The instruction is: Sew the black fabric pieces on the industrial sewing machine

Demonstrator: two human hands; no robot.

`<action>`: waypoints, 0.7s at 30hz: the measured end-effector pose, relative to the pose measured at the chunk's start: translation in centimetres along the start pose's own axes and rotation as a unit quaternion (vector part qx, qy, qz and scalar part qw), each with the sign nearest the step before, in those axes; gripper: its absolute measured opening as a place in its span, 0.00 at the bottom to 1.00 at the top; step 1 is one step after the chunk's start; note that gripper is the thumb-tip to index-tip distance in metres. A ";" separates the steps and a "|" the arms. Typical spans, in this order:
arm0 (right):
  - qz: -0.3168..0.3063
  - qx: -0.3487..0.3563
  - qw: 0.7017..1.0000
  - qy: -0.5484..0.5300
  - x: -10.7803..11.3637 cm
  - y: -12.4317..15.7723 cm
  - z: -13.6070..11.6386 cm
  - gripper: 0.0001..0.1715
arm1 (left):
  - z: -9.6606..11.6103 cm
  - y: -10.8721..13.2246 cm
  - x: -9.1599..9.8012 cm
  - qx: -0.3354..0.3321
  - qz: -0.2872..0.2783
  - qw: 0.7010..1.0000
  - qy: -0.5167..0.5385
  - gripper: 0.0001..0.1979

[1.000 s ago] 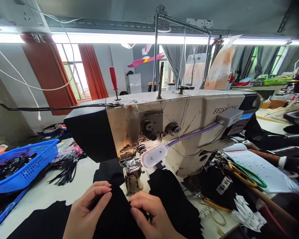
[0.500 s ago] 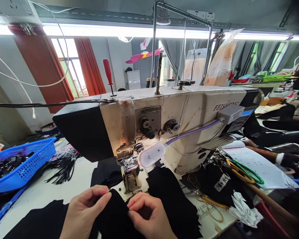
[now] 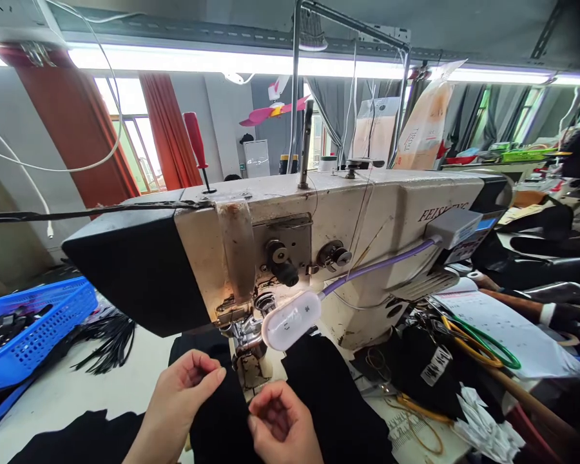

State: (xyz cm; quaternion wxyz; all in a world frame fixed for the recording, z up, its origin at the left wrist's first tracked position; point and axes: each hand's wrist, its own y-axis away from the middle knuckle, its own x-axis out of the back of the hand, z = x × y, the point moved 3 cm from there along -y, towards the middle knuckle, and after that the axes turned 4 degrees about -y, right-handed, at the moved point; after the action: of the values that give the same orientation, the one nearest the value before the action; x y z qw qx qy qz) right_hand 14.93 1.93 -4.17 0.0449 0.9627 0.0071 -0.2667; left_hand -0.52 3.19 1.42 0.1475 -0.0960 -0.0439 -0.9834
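Observation:
A piece of black fabric [image 3: 220,422] hangs between my hands, just in front of the sewing machine [image 3: 367,212]. My left hand [image 3: 188,390] pinches its upper left edge between thumb and forefinger. At the right edge, my right hand [image 3: 285,425] has thumb and forefinger pressed together on the cloth, other fingers curled. Both hands are close to the presser foot area [image 3: 249,341], which a white lamp [image 3: 292,320] lights and partly hides. More black fabric [image 3: 333,393] lies on the table right of my hands, and another black piece [image 3: 82,438] lies to the left.
On the left stands a blue basket [image 3: 43,328] beside black straps [image 3: 109,345]. At right are scissors with green and yellow handles [image 3: 488,341], a paper pad [image 3: 526,335] and crumpled white labels [image 3: 488,425]. A red screwdriver [image 3: 194,142] stands upright on the machine.
The view has moved slightly closer to the machine. My left hand sits a little higher and my right hand slightly lower; both still pinch the black fabric.

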 end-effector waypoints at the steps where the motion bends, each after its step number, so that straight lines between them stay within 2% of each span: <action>1: 0.010 -0.009 1.000 -0.017 0.0 -0.2 0.0 0.11 | 0.3 -0.5 -0.3 0.010 -0.012 1.000 0.004 0.18; 7: 0.017 -0.028 0.997 -0.077 -0.7 -1.8 -0.3 0.15 | 1.6 -3.0 -1.6 0.089 -0.100 0.989 0.057 0.14; 11: 0.030 -0.034 0.996 -0.081 -1.0 -2.8 -0.4 0.15 | 2.1 -4.2 -2.1 0.081 -0.128 0.985 0.087 0.11; 17: 0.026 -0.046 0.994 -0.100 -1.1 -3.4 -0.1 0.17 | 1.5 -4.9 -2.1 0.086 -0.147 0.980 0.103 0.05; 21: 0.021 -0.055 0.994 -0.096 -0.9 -3.4 0.3 0.18 | 0.9 -5.1 -2.0 0.102 -0.147 0.978 0.105 0.05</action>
State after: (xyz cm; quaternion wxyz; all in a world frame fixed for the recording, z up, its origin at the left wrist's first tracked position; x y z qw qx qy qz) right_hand 13.88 5.26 -4.19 0.1036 0.9287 -0.0032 -0.3560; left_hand -0.01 8.67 1.56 0.0138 0.0305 -0.1416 -0.9894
